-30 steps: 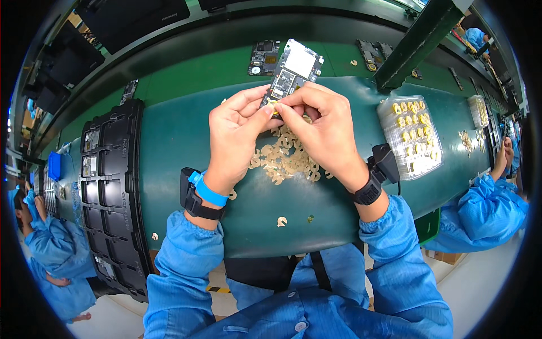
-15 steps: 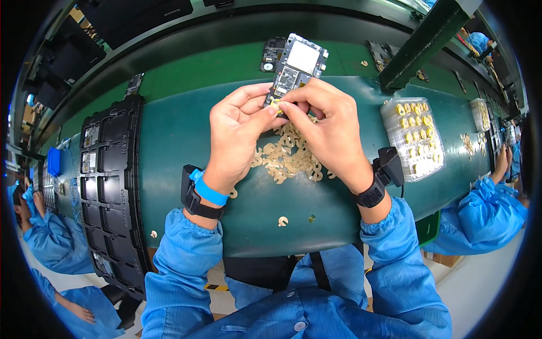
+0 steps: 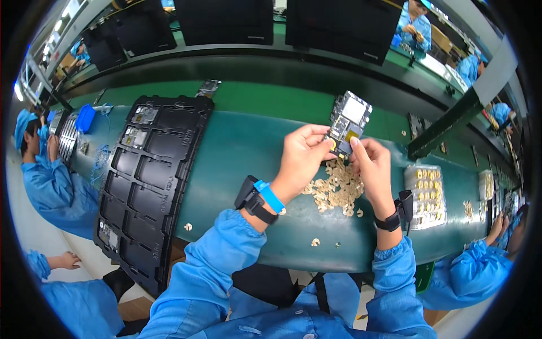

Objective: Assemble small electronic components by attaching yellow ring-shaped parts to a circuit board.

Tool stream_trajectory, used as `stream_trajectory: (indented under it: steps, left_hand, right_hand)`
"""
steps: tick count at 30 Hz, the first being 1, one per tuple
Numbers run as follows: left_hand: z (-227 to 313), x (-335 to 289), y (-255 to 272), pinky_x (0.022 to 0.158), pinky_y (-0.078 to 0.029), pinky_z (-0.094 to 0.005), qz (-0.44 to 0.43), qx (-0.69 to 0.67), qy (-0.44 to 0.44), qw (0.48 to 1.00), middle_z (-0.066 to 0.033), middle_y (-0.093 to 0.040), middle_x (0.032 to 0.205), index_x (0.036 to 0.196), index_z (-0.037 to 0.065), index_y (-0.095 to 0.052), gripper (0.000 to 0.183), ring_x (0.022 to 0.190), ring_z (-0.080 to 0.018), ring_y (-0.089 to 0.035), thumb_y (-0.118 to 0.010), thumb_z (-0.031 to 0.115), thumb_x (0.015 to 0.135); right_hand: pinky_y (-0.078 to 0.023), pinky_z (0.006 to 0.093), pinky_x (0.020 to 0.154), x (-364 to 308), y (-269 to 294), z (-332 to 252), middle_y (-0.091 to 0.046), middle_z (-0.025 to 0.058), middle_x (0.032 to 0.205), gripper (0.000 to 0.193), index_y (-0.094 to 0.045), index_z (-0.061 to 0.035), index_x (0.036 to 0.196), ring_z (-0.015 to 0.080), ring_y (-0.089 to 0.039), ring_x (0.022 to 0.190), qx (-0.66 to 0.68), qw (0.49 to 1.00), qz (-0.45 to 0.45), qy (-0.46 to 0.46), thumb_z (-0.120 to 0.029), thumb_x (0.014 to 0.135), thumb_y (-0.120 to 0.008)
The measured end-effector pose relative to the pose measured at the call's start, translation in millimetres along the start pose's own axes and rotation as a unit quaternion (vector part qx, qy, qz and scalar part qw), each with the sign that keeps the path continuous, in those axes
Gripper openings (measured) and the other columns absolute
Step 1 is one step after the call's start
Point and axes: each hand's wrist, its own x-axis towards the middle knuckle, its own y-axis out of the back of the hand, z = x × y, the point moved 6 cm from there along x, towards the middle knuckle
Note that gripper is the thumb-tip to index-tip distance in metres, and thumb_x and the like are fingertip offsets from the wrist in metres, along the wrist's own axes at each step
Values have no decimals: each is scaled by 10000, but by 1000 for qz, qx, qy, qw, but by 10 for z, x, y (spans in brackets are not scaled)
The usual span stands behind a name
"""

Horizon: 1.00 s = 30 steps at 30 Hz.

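Above the green bench I hold a circuit board (image 3: 353, 110) tilted, a white square label on its far part. My left hand (image 3: 299, 161) is closed on its lower left edge, the thumb beside a small yellow round piece (image 3: 333, 145) at the near end. On the opposite edge, my right hand (image 3: 374, 166) pinches the board, thumb and fingertip near a gold-coloured patch. What lies under the fingertips is hidden. Below both hands spreads a pile of cream ring-shaped pieces (image 3: 333, 189) with notches.
To the left stands a large black pocketed tray (image 3: 195, 133) with boards in a few pockets. A clear plastic tray (image 3: 426, 225) of yellow round parts lies to the right. A green post (image 3: 446, 130) rises behind it. Co-workers in blue sit at both sides.
The view has swung left, so the hands and board appear further right. My right hand has moved from the near end of the board to its right edge.
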Motion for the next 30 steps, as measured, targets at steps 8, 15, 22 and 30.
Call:
stream_trajectory:
  steps: [8, 15, 22, 30]
  left_hand:
    - [21, -13, 419, 1090, -497, -336, 217, 55, -120, 967, -236, -552, 1486, 1515, -61, -431, 572, 1313, -255, -605, -670, 2, 999]
    - [93, -73, 586, 831, -508, -256, 257, 128, -189, 939, -36, -587, 1040, 1236, 4, -594, 270, 925, -98, -586, -633, -62, 977]
    - [36, 114, 731, 814, -508, -252, 241, 149, -173, 943, -25, -633, 982, 1159, 6, -638, 196, 893, -89, -596, -618, -55, 974]
    - [-104, 162, 593, 700, -491, -239, 173, 146, -105, 968, -14, -644, 924, 1141, 8, -643, 126, 812, -85, -606, -607, 33, 1022]
  right_hand:
    - [-423, 273, 461, 659, -686, -168, -595, 3, 645, 281, -660, 2, 863, 90, -537, 507, 4, 989, -145, -12, -194, 1065, -659]
    - [-587, 385, 599, 1627, -1403, 447, -734, 193, 712, 362, -708, 89, 888, 284, -722, 569, -260, 953, -135, -76, -254, 922, -819]
    - [-617, 512, 801, 1195, -1191, -140, -741, 255, 820, 292, -760, 10, 853, 445, -746, 871, -430, 897, -4, 103, -277, 895, -788]
    - [-573, 477, 752, -185, 1070, -271, -711, 195, 851, 196, -741, -9, 897, 395, -714, 819, -384, 914, 88, 101, -204, 900, -762]
